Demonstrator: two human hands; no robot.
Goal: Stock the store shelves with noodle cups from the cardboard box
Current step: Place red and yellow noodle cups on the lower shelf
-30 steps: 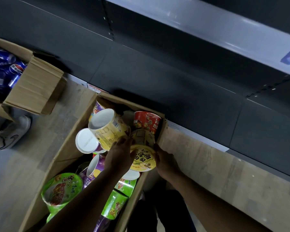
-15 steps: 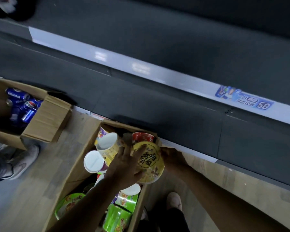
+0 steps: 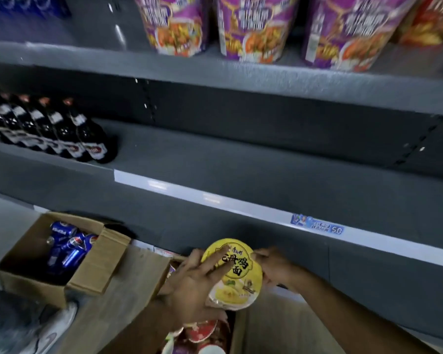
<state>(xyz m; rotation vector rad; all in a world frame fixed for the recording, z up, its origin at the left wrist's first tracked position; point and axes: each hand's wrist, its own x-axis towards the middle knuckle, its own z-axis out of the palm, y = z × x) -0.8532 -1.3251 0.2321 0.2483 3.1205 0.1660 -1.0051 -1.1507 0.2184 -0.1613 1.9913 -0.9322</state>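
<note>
Yellow-lidded round noodle cup (image 3: pixel 234 274) held above the brown cardboard box (image 3: pixel 239 333), left hand (image 3: pixel 195 284) wrapped round its side, right hand (image 3: pixel 274 267) pinching its rim; purple cups (image 3: pixel 251 26) line the grey top shelf (image 3: pixel 266 80) front edge, more remain boxed.

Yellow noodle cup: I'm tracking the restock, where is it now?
Head view, lower centre: the yellow noodle cup is held between left hand and right hand, above the cardboard box.

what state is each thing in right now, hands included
yellow cup, lid on, held between both hands
left hand, holds the cup, fingers across its lid
right hand, grips the cup's side
noodle box, open, other cups inside
can box, open, cans lying inside
bottles, upright in a row
purple cups, upright, side by side
</note>
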